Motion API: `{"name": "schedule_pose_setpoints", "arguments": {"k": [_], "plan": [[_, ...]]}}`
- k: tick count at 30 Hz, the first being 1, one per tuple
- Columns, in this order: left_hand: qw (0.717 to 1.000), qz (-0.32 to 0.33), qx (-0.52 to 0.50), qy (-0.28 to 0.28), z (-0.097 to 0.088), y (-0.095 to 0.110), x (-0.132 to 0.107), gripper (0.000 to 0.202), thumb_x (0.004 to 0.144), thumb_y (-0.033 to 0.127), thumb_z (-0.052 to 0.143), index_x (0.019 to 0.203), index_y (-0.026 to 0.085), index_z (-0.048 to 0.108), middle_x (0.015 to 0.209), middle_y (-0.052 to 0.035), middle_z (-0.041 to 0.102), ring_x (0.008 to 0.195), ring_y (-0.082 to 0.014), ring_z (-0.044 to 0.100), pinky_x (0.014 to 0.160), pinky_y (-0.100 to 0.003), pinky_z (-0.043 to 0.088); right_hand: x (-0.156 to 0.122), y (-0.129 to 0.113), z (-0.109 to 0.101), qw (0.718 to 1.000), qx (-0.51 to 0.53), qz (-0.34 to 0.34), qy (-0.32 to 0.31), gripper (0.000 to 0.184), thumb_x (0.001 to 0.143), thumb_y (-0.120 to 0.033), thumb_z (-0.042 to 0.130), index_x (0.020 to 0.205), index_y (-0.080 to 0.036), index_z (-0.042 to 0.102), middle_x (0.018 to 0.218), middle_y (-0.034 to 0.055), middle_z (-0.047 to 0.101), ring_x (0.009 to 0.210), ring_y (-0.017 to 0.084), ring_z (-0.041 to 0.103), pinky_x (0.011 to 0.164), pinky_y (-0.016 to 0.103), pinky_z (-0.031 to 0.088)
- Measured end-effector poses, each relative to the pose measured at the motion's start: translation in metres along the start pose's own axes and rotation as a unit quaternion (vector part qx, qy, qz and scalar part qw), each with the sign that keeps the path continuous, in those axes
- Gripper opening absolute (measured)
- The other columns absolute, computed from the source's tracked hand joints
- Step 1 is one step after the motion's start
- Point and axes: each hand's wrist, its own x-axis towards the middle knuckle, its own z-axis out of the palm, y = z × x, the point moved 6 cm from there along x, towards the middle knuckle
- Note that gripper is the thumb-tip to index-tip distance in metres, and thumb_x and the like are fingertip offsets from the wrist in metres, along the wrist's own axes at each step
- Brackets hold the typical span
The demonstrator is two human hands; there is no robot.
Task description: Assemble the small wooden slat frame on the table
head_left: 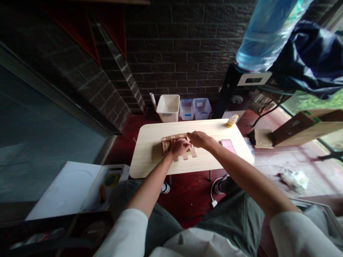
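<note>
Both left hand (pixel 180 145) and right hand (pixel 198 139), half-closed mid-frame, perhaps brace slatted wood (pixel 193 152); their grips we cannot tell.

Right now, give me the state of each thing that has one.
Slatted wooden piece: on the table, partly hidden
Left hand: fingers bent, over the wooden piece
Right hand: fingers bent, beside the left
Phone: lying flat
Small bottle: standing
Cream basket: open-topped
White box: open
Water jug: set on the dispenser

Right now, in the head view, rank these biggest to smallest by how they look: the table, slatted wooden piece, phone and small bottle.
1. Table
2. Slatted wooden piece
Phone and small bottle look too alike to rank.
</note>
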Motion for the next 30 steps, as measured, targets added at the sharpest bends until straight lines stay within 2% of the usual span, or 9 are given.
{"name": "schedule_pose_setpoints", "arguments": {"k": [5, 9, 12, 16, 23, 26, 30], "plan": [[1.0, -0.004, 0.015, 0.026, 0.002, -0.004, -0.001, 0.017, 0.086, 0.029, 0.061, 0.081, 0.021, 0.076, 0.093, -0.0048, 0.075, 0.1, -0.021, 0.065, 0.091, -0.033, 0.047, 0.009, 0.012, 0.007, 0.999, 0.004, 0.034, -0.007, 0.037, 0.096, -0.028, 0.056, 0.124, -0.005, 0.061, 0.116, 0.0261, 0.069, 0.107, 0.032, 0.07, 0.084, 0.035, 0.054], [0.999, -0.009, 0.014, 0.027, 0.0, -0.003, -0.002, 0.019, 0.086, 0.032, 0.062, 0.08, 0.02, 0.076, 0.095, -0.0053, 0.075, 0.102, -0.0216, 0.065, 0.094, -0.034, 0.046, 0.005, 0.011, 0.005, 1.0, 0.017, 0.017, -0.02, 0.044, 0.093, -0.027, 0.061, 0.132, -0.009, 0.055, 0.119, 0.0225, 0.07, 0.107, 0.03, 0.07, 0.082, 0.034, 0.055], [1.0, -0.004, 0.0, 0.01, 0.0, -0.002, -0.002, 0.019, 0.087, 0.031, 0.061, 0.082, 0.021, 0.077, 0.095, -0.0042, 0.076, 0.103, -0.0208, 0.065, 0.095, -0.033, 0.046, -0.002, 0.009, 0.003, 1.0, 0.005, 0.007, -0.007, 0.04, 0.094, -0.025, 0.059, 0.131, -0.013, 0.056, 0.121, 0.0213, 0.069, 0.109, 0.03, 0.069, 0.084, 0.035, 0.054], [1.0, -0.007, 0.01, 0.007, 0.001, -0.004, -0.001, 0.019, 0.087, 0.031, 0.06, 0.084, 0.023, 0.077, 0.095, -0.0036, 0.076, 0.101, -0.0207, 0.065, 0.093, -0.033, 0.047, -0.004, 0.009, 0.006, 1.0, -0.003, 0.012, 0.002, 0.034, 0.096, -0.026, 0.056, 0.127, -0.011, 0.059, 0.117, 0.0223, 0.07, 0.109, 0.03, 0.069, 0.086, 0.036, 0.053], [0.999, 0.012, 0.027, 0.016, 0.002, -0.003, 0.0, 0.018, 0.087, 0.03, 0.061, 0.085, 0.025, 0.078, 0.098, -0.0024, 0.076, 0.1, -0.0197, 0.066, 0.094, -0.033, 0.047, 0.002, 0.014, 0.008, 0.998, 0.012, 0.057, -0.009, 0.038, 0.096, -0.03, 0.056, 0.126, -0.008, 0.059, 0.116, 0.0242, 0.069, 0.107, 0.032, 0.07, 0.083, 0.035, 0.054], [0.999, 0.015, 0.027, 0.013, -0.001, 0.0, 0.0, 0.017, 0.087, 0.029, 0.062, 0.084, 0.023, 0.077, 0.095, -0.0034, 0.076, 0.098, -0.0196, 0.067, 0.093, -0.032, 0.047, 0.003, 0.011, 0.008, 0.999, 0.016, 0.032, -0.019, 0.043, 0.096, -0.028, 0.054, 0.134, -0.006, 0.052, 0.119, 0.0244, 0.069, 0.108, 0.031, 0.069, 0.083, 0.035, 0.054], [1.0, 0.018, 0.025, 0.004, -0.001, 0.002, -0.001, 0.018, 0.088, 0.027, 0.06, 0.082, 0.022, 0.077, 0.094, -0.0031, 0.076, 0.1, -0.0193, 0.066, 0.095, -0.032, 0.046, 0.0, 0.008, 0.008, 1.0, -0.001, -0.004, -0.012, 0.037, 0.099, -0.022, 0.048, 0.133, -0.008, 0.05, 0.119, 0.0245, 0.068, 0.107, 0.029, 0.07, 0.084, 0.034, 0.053]]}}
